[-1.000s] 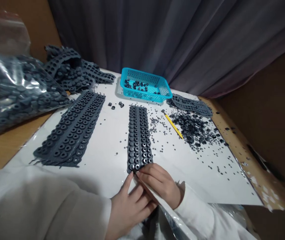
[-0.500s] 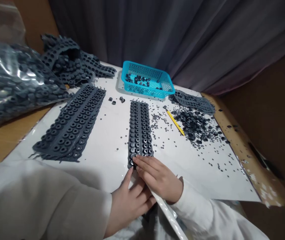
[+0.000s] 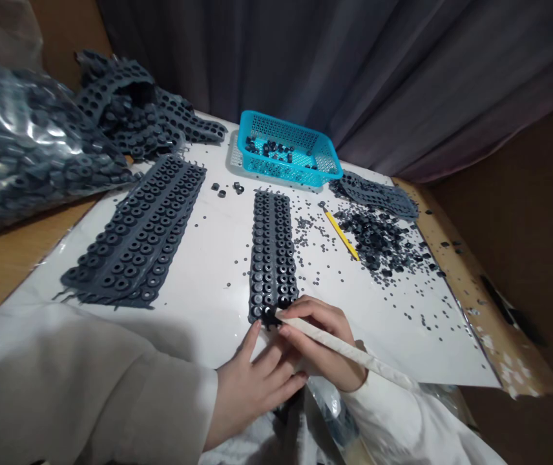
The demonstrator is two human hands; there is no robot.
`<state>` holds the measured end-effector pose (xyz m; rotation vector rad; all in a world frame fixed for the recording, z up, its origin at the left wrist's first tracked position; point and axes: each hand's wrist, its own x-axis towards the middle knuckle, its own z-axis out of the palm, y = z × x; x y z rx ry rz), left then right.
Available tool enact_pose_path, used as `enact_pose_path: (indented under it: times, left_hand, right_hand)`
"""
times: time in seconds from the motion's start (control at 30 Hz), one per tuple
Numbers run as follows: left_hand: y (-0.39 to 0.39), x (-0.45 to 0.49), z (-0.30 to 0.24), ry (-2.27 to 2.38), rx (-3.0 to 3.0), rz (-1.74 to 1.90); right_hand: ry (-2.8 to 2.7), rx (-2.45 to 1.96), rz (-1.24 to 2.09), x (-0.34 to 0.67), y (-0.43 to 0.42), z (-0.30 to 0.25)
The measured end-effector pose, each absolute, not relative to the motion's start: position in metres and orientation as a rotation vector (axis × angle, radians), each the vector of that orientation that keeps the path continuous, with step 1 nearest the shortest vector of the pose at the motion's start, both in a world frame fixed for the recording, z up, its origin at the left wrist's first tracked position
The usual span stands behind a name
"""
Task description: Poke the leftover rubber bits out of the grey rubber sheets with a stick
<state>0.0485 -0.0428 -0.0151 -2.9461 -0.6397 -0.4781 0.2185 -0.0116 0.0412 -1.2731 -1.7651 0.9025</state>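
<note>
A dark grey rubber sheet [image 3: 271,248] with rows of ring-shaped pieces lies lengthwise in front of me. My right hand [image 3: 327,339] is closed round a long white stick [image 3: 349,350]. The stick's tip meets the ring pieces at the sheet's near end, and its other end slants down to the right across my sleeve. Low at the same end, my left hand [image 3: 261,384] has its fingers spread, the thumb touching the sheet's near left corner. Some of its fingertips are partly hidden beside the right hand.
A blue basket [image 3: 291,173] holds small black pieces. Stacked ring sheets [image 3: 135,239] lie left, near a clear bag [image 3: 29,155] of dark parts. On the right are a yellow-handled tool [image 3: 341,234], a heap of black bits [image 3: 378,239] and another sheet [image 3: 378,194].
My right hand has turned and shifted slightly right, and the white stick has swung up, its tip now at the sheet's near end. My left hand has barely moved.
</note>
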Motion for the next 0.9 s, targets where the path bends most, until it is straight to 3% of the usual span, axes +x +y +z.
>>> enact_pose_path:
  times: [0.1, 0.33, 0.9]
  left_hand:
    - [-0.042, 0.049, -0.014, -0.650, -2.953, -0.496]
    - [-0.042, 0.049, -0.015, -0.650, -2.970, -0.490]
    - [-0.042, 0.048, -0.018, -0.635, -2.984, -0.531]
  right_hand:
    - [-1.810, -1.155, 0.916, 0.217, -0.005, 0.036]
    - [-2.207, -0.716, 0.579, 0.222, 0.006, 0.019]
    - [-2.443, -0.725, 0.161, 0.221, 0.008, 0.020]
